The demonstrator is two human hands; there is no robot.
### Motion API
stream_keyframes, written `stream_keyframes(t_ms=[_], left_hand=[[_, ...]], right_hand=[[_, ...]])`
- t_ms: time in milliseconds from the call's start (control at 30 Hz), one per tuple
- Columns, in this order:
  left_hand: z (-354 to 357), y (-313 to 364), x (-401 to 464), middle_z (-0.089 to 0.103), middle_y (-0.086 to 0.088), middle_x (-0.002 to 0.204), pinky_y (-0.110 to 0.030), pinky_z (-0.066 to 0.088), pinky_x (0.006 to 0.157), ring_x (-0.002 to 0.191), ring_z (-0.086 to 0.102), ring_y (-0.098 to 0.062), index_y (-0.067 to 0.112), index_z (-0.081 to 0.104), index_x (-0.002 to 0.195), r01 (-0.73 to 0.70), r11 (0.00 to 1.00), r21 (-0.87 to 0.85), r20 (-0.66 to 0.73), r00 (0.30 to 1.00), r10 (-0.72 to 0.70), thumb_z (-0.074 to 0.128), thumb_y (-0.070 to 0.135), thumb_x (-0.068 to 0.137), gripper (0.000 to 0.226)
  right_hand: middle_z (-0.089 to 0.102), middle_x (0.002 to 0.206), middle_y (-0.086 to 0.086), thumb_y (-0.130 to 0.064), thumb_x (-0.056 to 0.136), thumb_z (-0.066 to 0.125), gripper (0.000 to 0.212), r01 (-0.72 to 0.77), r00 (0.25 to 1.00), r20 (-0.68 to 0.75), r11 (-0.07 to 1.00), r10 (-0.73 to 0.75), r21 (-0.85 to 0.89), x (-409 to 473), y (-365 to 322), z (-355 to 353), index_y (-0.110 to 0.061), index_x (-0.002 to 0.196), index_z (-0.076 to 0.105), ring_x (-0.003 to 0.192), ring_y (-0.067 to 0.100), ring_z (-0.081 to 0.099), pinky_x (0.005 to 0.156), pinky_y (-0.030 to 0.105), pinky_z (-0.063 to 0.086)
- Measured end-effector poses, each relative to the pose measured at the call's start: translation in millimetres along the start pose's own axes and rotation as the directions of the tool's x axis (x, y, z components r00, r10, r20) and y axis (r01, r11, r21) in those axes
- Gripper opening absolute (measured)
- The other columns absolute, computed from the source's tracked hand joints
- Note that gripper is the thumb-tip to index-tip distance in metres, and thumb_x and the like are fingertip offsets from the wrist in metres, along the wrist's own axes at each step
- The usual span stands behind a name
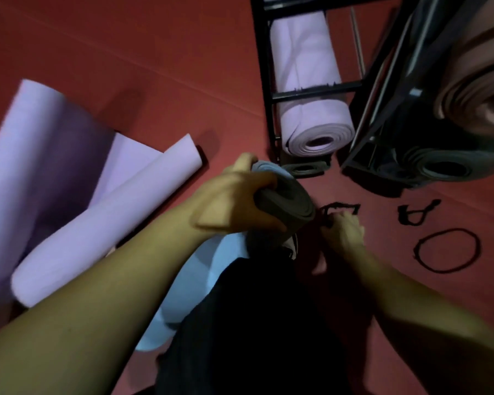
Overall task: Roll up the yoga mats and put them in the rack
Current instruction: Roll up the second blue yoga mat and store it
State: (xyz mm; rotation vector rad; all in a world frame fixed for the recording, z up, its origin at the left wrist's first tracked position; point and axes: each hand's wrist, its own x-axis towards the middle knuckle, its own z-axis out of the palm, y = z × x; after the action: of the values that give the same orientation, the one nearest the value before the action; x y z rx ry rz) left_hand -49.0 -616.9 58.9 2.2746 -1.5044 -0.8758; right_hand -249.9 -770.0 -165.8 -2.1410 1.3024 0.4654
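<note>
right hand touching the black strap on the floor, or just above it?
Touching. The head view shows the right hand with fingertips curled round the near end of the black strap, no gap between them, though the frame is blurred.

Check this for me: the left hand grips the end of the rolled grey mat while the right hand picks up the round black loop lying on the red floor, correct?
Not quite. In the head view the left hand does grip the rolled grey mat, but the right hand pinches the crumpled black strap right beside the mat. The round black loop lies untouched on the red floor, off to the right.
</note>
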Motion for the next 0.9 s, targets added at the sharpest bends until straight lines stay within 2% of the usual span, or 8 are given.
stream_keyframes(t_ms=[133, 233, 333, 567, 633, 733, 800, 900], left_hand=[[-21.6, 3.4, -53.5, 0.036, 0.004, 0.126, -0.019, 0.037, 0.093, 0.115, 0.049, -0.016, 0.033, 0.063, 0.105, 0.077, 0.997, -0.020, -0.086, 0.993, -0.078, 0.076, 0.066, 0.054, 0.062], [-41.9, 3.9, -107.9, 0.032, 0.008, 0.128, -0.015, 0.033, 0.097, 0.122, 0.045, -0.012, 0.032, 0.064, 0.108, 0.134, 0.991, -0.018, -0.196, 0.971, -0.135, 0.080, 0.066, 0.052, 0.067], [-58.9, 3.9, -176.5, 0.033, -0.004, 0.141, -0.019, 0.033, 0.105, 0.128, 0.043, -0.017, 0.026, 0.065, 0.113, 0.187, 0.982, -0.012, -0.289, 0.940, -0.182, 0.087, 0.061, 0.056, 0.071], [-70.0, 18.5, -336.3, 0.031, -0.002, 0.136, -0.024, 0.039, 0.105, 0.124, 0.043, -0.018, 0.022, 0.062, 0.109, 0.267, 0.961, -0.076, -0.527, 0.807, -0.266, 0.076, 0.066, 0.055, 0.071], [-66.6, 20.2, -371.7, 0.031, -0.006, 0.140, -0.016, 0.034, 0.103, 0.123, 0.045, -0.019, 0.020, 0.062, 0.109, 0.302, 0.947, -0.106, -0.563, 0.768, -0.307, 0.085, 0.056, 0.059, 0.066], [-54.7, 20.3, -417.5, 0.031, -0.002, 0.139, -0.001, 0.022, 0.086, 0.112, 0.043, -0.010, 0.018, 0.062, 0.111, 0.341, 0.929, -0.147, -0.628, 0.693, -0.354, 0.089, 0.046, 0.063, 0.061], [-47.1, 18.2, -428.5, 0.032, 0.001, 0.137, -0.004, 0.027, 0.086, 0.107, 0.042, -0.006, 0.020, 0.061, 0.109, 0.341, 0.926, -0.161, -0.647, 0.672, -0.360, 0.088, 0.049, 0.064, 0.060], [-30.5, 10.7, -444.5, 0.032, 0.002, 0.135, -0.027, 0.043, 0.099, 0.111, 0.048, -0.012, 0.024, 0.060, 0.106, 0.351, 0.919, -0.182, -0.645, 0.663, -0.381, 0.084, 0.058, 0.062, 0.061]], right_hand=[[0.057, 0.077, 0.010, -0.023, 0.089, 0.059, 0.013, 0.135, 0.991, -0.045, 0.940, -0.127, 0.312, -21.1, -61.4, -49.0, -0.012, 0.084, 0.054, 0.081, 0.030, 0.057, 0.069, 0.037, 0.038], [0.058, 0.074, 0.003, -0.018, 0.090, 0.060, 0.006, 0.374, 0.927, -0.150, 0.842, -0.343, 0.389, -62.1, -120.3, -101.7, -0.017, 0.093, 0.056, 0.068, 0.019, 0.053, 0.064, 0.030, 0.035], [0.060, 0.073, -0.006, -0.023, 0.090, 0.063, 0.010, 0.568, 0.821, -0.226, 0.709, -0.524, 0.419, -121.7, -179.4, -144.9, -0.028, 0.096, 0.056, 0.067, 0.014, 0.055, 0.067, 0.030, 0.043], [0.061, 0.079, -0.013, -0.022, 0.093, 0.060, 0.008, 0.902, 0.431, -0.217, 0.412, -0.876, 0.130, -285.5, -298.7, -190.7, -0.029, 0.097, 0.061, 0.075, 0.005, 0.053, 0.070, 0.026, 0.042], [0.063, 0.087, -0.009, -0.018, 0.093, 0.059, 0.011, 0.944, 0.331, -0.162, 0.323, -0.930, 0.074, -323.3, -323.5, -186.1, -0.025, 0.099, 0.065, 0.084, 0.011, 0.057, 0.080, 0.032, 0.045], [0.064, 0.100, -0.002, -0.026, 0.092, 0.053, 0.019, 0.985, 0.167, -0.049, 0.169, -0.985, -0.025, -377.1, -353.1, -168.0, -0.022, 0.104, 0.068, 0.096, 0.017, 0.058, 0.087, 0.036, 0.046], [0.062, 0.103, -0.003, -0.023, 0.094, 0.053, 0.022, 0.990, 0.126, 0.012, 0.125, -0.992, -0.063, -395.6, -366.2, -158.0, -0.017, 0.109, 0.069, 0.102, 0.016, 0.056, 0.091, 0.035, 0.044], [0.066, 0.110, -0.001, -0.019, 0.096, 0.053, 0.021, 0.989, 0.097, 0.101, 0.084, -0.990, -0.124, -422.5, -382.3, -138.3, -0.019, 0.110, 0.069, 0.105, 0.018, 0.057, 0.090, 0.034, 0.044]])
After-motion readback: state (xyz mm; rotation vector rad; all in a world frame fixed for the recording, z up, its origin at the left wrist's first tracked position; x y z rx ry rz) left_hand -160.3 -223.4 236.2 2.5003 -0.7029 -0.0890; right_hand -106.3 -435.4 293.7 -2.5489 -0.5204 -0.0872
